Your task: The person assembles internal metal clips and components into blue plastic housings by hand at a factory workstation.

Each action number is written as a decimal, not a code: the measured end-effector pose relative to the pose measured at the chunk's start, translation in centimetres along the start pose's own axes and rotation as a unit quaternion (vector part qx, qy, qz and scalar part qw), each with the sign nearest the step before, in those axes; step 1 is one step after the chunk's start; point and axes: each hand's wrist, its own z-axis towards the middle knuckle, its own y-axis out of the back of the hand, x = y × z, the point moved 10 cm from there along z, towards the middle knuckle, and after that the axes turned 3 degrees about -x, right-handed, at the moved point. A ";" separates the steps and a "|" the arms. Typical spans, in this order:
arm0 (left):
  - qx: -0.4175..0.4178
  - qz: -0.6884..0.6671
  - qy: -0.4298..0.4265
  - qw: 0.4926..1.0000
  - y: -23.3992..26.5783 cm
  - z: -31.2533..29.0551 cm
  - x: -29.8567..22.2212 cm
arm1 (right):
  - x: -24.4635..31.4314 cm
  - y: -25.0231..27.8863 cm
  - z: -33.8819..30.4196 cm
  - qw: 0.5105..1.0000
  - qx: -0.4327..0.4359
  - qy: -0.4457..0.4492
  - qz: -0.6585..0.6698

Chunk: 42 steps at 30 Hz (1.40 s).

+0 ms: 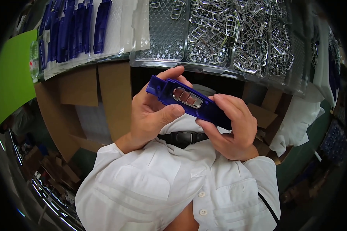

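Note:
Between my two hands, in front of my body, is a long dark blue plastic housing (204, 112), tilted down to the right. A shiny oval metal frame (187, 97) with crossbars sits in an opening near its middle. My left hand (154, 106) grips the housing's left end, thumb on the near edge and fingers behind. My right hand (233, 129) is closed round the right end, thumb below and index finger along the upper edge. Parts of the fingers behind the housing are hidden.
A clear plastic tray (162, 38) across the table holds a heap of metal frames (254, 38). More blue housings (71, 30) lie at the back left. Open cardboard boxes (117, 96) stand below the table edge. A white plastic bag (297, 123) hangs at right.

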 end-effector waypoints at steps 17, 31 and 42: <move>0.003 -0.030 -0.012 0.999 0.1 0.1 0.2 | -0.3 -0.1 0.0 1.000 -0.005 -0.009 0.008; 0.015 0.053 -0.038 0.998 -0.5 0.0 -0.9 | -1.3 0.0 0.1 0.997 -0.007 -0.031 0.074; 0.020 0.062 -0.007 0.998 -1.0 2.4 0.4 | -4.5 -3.4 -1.5 0.897 0.089 -0.257 0.348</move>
